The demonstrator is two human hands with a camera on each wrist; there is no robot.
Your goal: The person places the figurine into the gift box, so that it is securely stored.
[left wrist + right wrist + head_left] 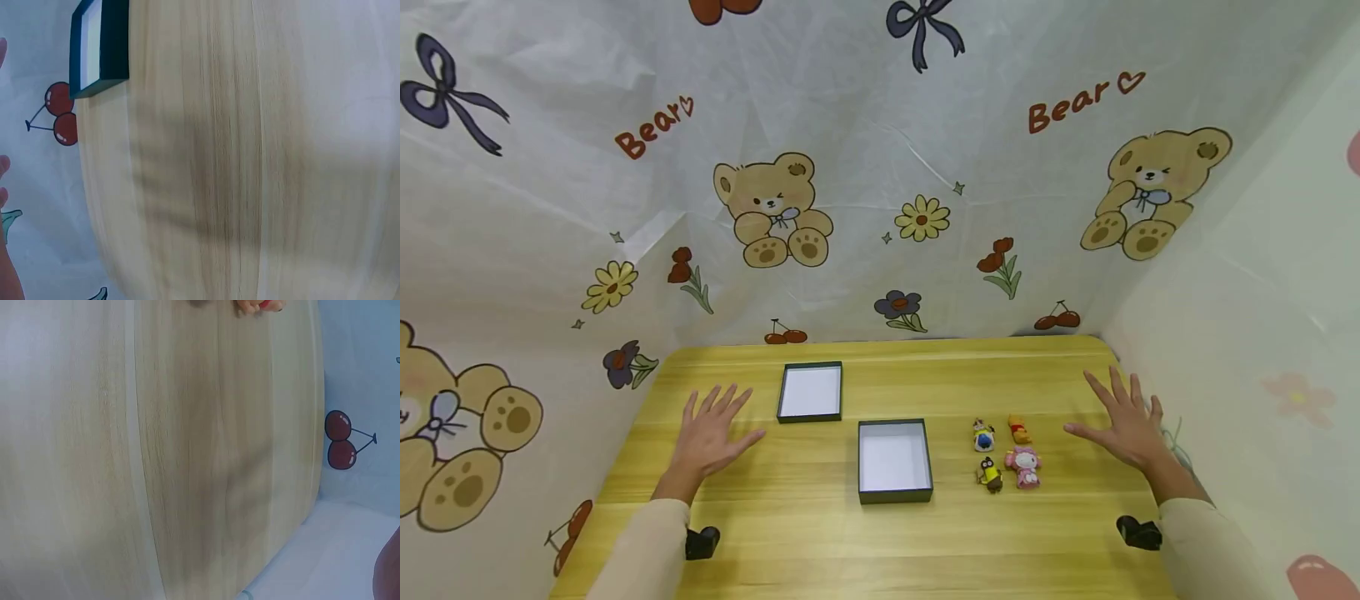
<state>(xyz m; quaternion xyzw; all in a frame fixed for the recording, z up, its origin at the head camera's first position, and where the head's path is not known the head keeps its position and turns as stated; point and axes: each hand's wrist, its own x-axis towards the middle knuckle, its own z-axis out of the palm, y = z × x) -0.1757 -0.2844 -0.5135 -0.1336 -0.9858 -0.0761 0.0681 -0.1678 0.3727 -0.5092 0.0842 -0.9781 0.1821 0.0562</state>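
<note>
With fingers spread, my left hand hovers over the left side of the table, nearest a shallow dark-rimmed box lid. My right hand is spread likewise at the right side and holds nothing. Between them stands an open dark box with a white inside. To its right are small figurines: a Winnie the Pooh, a pink one with a white face, a yellow-and-brown one and a white-and-blue one. In the left wrist view, the lid shows at the top.
The wooden table meets a white cloth printed with bears at the back and sides. Black wrist camera mounts sit at both cuffs. A thin greenish cord hangs by the right wrist.
</note>
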